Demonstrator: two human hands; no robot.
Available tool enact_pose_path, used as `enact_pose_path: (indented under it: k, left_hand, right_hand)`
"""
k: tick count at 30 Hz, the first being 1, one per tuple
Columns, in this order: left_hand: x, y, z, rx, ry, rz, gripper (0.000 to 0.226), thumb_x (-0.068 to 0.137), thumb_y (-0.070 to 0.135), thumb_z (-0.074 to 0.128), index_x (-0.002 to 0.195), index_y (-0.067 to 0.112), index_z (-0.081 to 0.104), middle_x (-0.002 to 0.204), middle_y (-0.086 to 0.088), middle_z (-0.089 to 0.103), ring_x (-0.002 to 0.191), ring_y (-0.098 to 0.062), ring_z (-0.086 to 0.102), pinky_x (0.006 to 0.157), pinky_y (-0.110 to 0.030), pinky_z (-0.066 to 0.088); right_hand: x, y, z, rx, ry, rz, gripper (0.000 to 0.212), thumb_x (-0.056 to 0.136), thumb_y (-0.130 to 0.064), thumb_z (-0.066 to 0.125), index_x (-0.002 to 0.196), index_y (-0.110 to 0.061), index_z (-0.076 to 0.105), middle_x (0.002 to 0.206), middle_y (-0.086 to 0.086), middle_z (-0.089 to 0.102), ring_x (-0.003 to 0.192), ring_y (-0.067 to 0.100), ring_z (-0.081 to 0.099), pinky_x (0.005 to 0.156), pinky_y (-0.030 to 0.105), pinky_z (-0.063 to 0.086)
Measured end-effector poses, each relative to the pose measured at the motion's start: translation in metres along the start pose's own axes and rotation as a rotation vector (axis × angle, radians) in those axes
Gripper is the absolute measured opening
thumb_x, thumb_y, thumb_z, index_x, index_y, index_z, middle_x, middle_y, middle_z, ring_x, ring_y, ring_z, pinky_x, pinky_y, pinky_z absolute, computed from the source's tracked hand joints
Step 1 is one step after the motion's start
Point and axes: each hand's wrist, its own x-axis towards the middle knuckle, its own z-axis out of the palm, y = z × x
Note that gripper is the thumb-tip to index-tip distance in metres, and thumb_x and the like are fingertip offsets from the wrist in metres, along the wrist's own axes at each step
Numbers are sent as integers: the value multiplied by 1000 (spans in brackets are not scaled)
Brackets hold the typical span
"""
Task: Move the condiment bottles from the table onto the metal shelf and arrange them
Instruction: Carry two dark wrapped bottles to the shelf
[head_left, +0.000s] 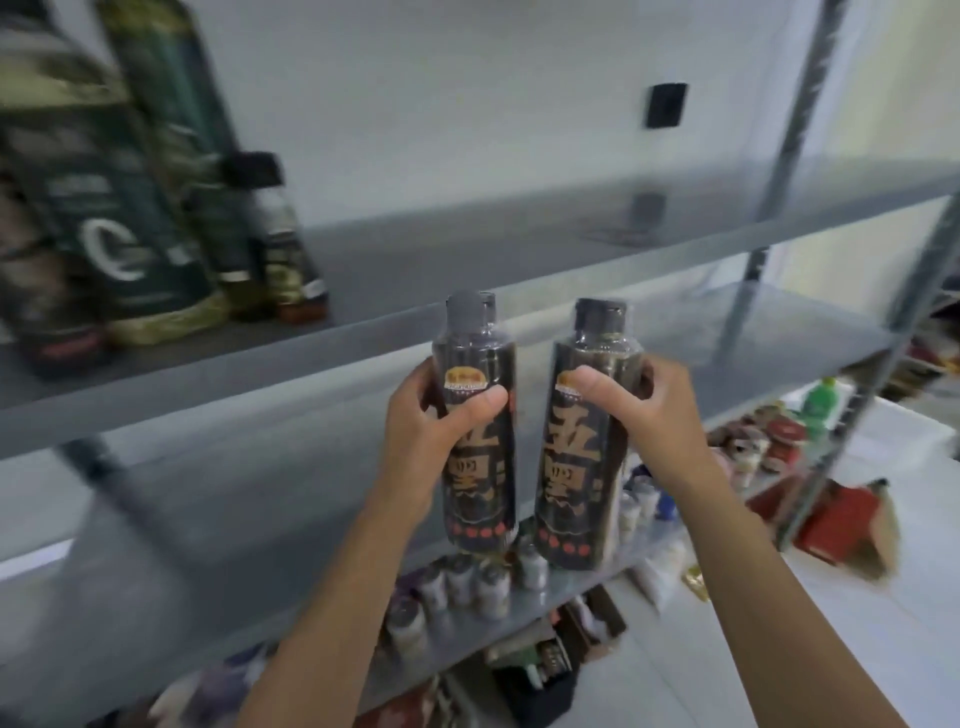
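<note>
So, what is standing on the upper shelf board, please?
On the upper shelf board, at its left end, stand tall dark green bottles and a smaller black-capped bottle. Anything behind them is covered; the labels are blurred.

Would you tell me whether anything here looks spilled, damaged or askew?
Nothing certain. The left hand and right hand hold the left bottle and right bottle upright, capped. Green bottles on the upper shelf seem to lean; possibly just blur.

Left hand (434, 415) gripping dark bottle (475, 467), right hand (644, 410) gripping second bottle (582, 478), metal shelf (467, 270)
</note>
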Motion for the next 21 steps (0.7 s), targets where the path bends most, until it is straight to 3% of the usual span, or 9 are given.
enact_pose_path:
  k: [4,8,10,14,17,21]
  left_hand:
    - [-34,26,-77,50,57,10,36,57,35,79,88,25,66,87,5,72,84,-16,68,72,-28,54]
    - [-71,53,-149,114,135,20,37,51,45,78,84,32,66,89,2,71,89,-23,68,75,-34,56]
    - [-87,68,-180,143,139,52,37,54,46,77,86,31,67,91,-2,72,89,-27,68,77,-40,57]
    - [-114,101,-236,182,206,132,32,56,42,77,85,30,67,83,3,71,81,-19,67,69,-28,54]
    - [-129,122,-270,233,250,187,39,59,42,77,91,22,67,87,0,71,85,-23,67,75,-36,56]
    - [-137,150,-302,280,318,267,41,59,35,84,93,21,65,86,8,71,79,-6,68,68,-19,52]
  right_hand:
    - [-19,-24,74,79,-47,-36,26,58,-52,68,55,-27,61,55,-11,64,52,0,59,52,13,45]
    - [-42,-47,140,116,-77,-39,34,57,-54,68,57,-21,58,55,-7,64,53,7,60,53,20,48]
    - [-52,-61,168,132,-126,-64,35,58,-54,67,58,-21,56,56,-6,65,54,8,62,54,20,50]
    - [-69,-94,224,147,-194,-130,34,60,-55,67,62,-23,58,60,-5,66,59,10,64,57,22,51]
    - [-76,-119,260,153,-214,-194,31,62,-56,66,63,-26,60,62,-8,67,60,8,64,57,21,50]
    - [-77,-152,300,132,-226,-257,30,63,-58,66,69,-29,65,70,-12,70,68,6,67,64,21,52]
